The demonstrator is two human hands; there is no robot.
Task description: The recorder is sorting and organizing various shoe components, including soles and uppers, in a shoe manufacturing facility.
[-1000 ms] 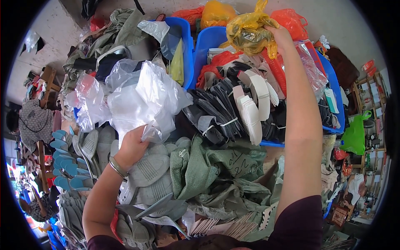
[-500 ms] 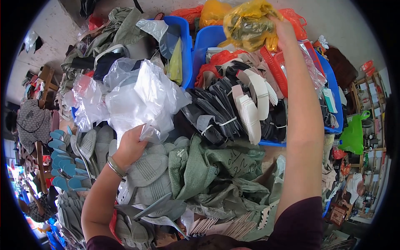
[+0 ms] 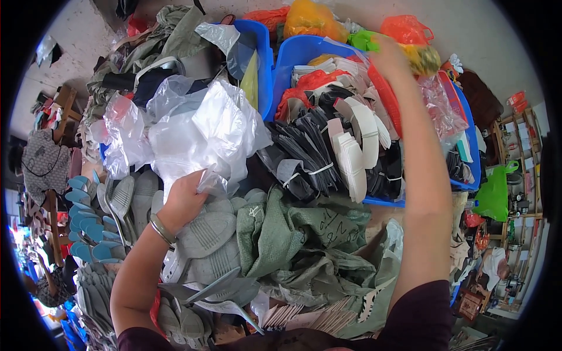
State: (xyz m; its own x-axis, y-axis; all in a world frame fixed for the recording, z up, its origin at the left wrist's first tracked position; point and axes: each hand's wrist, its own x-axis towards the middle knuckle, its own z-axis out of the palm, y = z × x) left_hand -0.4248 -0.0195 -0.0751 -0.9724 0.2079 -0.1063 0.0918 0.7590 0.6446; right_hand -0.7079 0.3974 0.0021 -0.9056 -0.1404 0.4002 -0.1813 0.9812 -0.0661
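Clear plastic bag (image 3: 199,131) pinched in left hand (image 3: 184,199)

**Dark sleeves, one bangle**

The person wore a dark maroon top with short sleeves that ended near the upper arms, leaving both forearms bare. A thin silver bangle (image 3: 162,229) circled the wrist of the left hand (image 3: 182,199). The right hand (image 3: 389,54) carried no ring or band.
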